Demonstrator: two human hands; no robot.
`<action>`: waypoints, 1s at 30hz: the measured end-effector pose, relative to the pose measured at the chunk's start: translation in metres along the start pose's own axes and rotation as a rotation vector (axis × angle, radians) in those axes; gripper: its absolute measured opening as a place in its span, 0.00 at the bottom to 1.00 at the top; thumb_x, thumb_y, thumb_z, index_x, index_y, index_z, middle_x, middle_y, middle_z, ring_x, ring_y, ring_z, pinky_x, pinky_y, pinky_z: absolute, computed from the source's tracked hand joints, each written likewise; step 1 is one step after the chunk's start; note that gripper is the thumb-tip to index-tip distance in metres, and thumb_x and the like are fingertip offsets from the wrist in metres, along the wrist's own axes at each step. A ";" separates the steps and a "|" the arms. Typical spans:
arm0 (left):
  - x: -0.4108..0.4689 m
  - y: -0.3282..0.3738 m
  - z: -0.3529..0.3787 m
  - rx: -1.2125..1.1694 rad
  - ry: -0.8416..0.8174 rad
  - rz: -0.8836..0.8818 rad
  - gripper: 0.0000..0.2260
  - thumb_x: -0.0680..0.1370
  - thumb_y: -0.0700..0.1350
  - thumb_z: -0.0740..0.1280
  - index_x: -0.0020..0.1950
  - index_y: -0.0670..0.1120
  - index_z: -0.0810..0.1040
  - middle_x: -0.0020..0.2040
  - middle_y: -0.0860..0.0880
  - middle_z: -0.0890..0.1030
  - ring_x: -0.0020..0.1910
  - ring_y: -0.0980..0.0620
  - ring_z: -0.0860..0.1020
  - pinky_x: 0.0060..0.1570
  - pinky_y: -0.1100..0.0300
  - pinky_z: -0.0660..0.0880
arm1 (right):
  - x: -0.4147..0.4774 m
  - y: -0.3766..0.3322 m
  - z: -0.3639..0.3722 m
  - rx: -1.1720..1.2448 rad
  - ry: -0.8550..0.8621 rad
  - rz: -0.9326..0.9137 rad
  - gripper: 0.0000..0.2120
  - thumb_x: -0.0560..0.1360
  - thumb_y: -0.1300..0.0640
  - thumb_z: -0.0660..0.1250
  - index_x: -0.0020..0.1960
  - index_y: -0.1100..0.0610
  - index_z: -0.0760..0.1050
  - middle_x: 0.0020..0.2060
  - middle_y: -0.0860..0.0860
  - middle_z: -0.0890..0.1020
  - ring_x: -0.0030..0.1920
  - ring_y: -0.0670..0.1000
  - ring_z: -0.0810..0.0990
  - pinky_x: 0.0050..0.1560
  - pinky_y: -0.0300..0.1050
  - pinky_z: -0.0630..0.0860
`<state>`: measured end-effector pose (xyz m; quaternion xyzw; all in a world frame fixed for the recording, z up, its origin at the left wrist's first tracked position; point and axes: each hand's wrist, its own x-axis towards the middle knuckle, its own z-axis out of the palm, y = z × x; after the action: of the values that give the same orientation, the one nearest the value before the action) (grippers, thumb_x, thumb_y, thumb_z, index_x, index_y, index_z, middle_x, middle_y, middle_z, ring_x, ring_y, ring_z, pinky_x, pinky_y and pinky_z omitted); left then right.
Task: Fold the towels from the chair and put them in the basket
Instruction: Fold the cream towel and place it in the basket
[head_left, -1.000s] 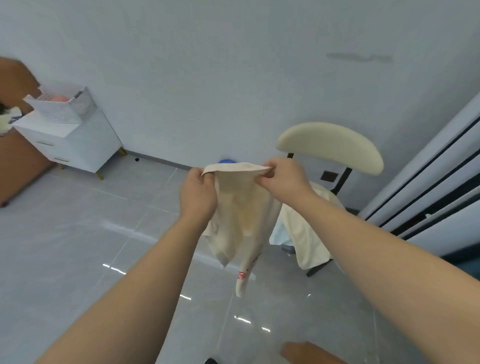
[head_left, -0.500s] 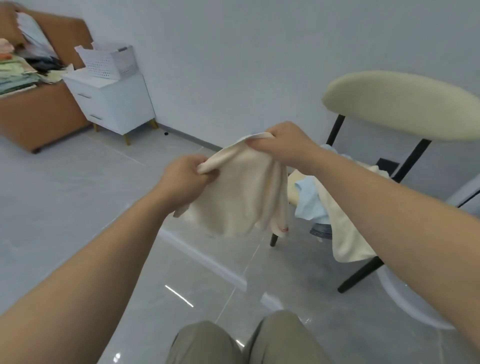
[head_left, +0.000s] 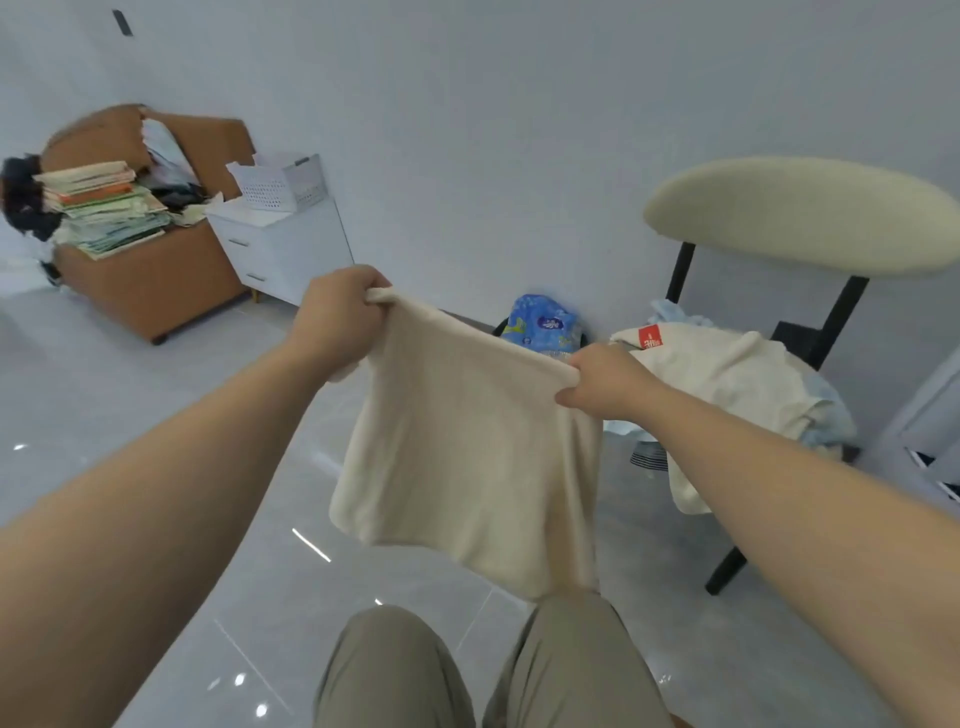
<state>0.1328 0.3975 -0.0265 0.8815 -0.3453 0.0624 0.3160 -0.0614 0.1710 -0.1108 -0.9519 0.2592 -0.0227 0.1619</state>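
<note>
While left grip (head_left: 337, 318) and right grip (head_left: 605, 383) pinch its top corners, the towel (head_left: 467, 457) hangs between them.

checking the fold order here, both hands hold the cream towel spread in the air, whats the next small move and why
Probably bring the left hand across to the right hand so the top corners meet, halving the cream towel. It hangs open and flat from one grip at each top corner, with its lower edge free, so it looks ready for that fold.
</note>
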 end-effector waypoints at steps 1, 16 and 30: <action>0.002 -0.001 -0.001 0.020 0.008 -0.008 0.13 0.76 0.37 0.60 0.52 0.47 0.82 0.47 0.49 0.80 0.47 0.48 0.76 0.44 0.57 0.70 | -0.002 0.002 -0.002 0.035 -0.007 0.024 0.14 0.70 0.48 0.71 0.42 0.60 0.79 0.35 0.53 0.79 0.39 0.53 0.77 0.37 0.46 0.70; -0.019 -0.040 0.011 0.553 -0.487 0.112 0.15 0.72 0.32 0.60 0.48 0.49 0.82 0.44 0.48 0.81 0.46 0.46 0.78 0.48 0.52 0.77 | -0.015 0.006 -0.055 0.177 -0.104 0.085 0.16 0.80 0.46 0.60 0.40 0.56 0.70 0.33 0.54 0.75 0.30 0.53 0.75 0.33 0.44 0.72; -0.027 -0.047 0.002 -0.088 -0.341 -0.209 0.07 0.70 0.42 0.78 0.42 0.43 0.82 0.39 0.49 0.81 0.39 0.51 0.78 0.31 0.60 0.73 | -0.028 0.004 -0.063 -0.472 -0.480 0.513 0.29 0.83 0.53 0.56 0.80 0.53 0.50 0.76 0.51 0.61 0.74 0.57 0.64 0.72 0.51 0.65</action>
<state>0.1424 0.4379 -0.0613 0.8957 -0.3031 -0.1360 0.2957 -0.0952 0.1633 -0.0513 -0.8458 0.4405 0.3008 -0.0043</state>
